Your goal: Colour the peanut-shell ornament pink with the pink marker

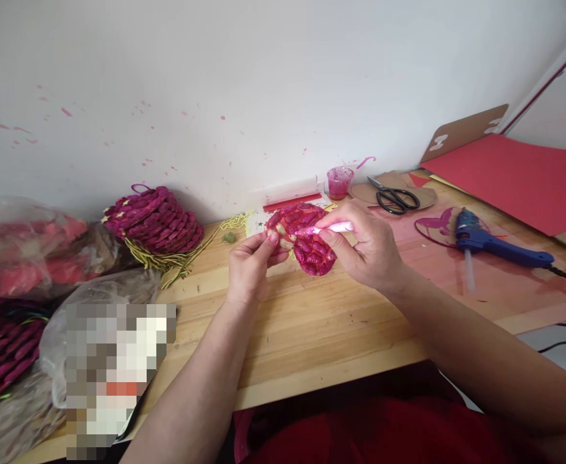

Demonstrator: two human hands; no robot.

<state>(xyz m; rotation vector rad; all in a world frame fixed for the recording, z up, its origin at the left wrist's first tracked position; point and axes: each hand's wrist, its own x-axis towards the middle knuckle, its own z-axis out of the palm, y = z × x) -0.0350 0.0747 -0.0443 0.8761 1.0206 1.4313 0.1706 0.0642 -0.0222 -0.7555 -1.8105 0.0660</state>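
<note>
A round red piece (312, 248) covered with peanut shells is held up over the table. Most of its shells are glossy magenta, while a few near the left edge show bare tan. My left hand (254, 263) pinches that left edge between thumb and fingers. In my right hand (367, 243) is a white-handled paintbrush (340, 227), gripped like a pen. Its pink-coated tip meets the upper middle of the piece, as far as I can see. Behind the piece stands a clear plastic cup (340, 183) stained with magenta paint.
Black-handled scissors (396, 198) lie on brown cardboard. At right, a blue glue gun (503, 248) trails its cord beside red sheets (529, 183). Bundles of magenta strung shells (155, 222) and plastic bags (26, 248) crowd the left. Pink spatters mark the wall (263, 77).
</note>
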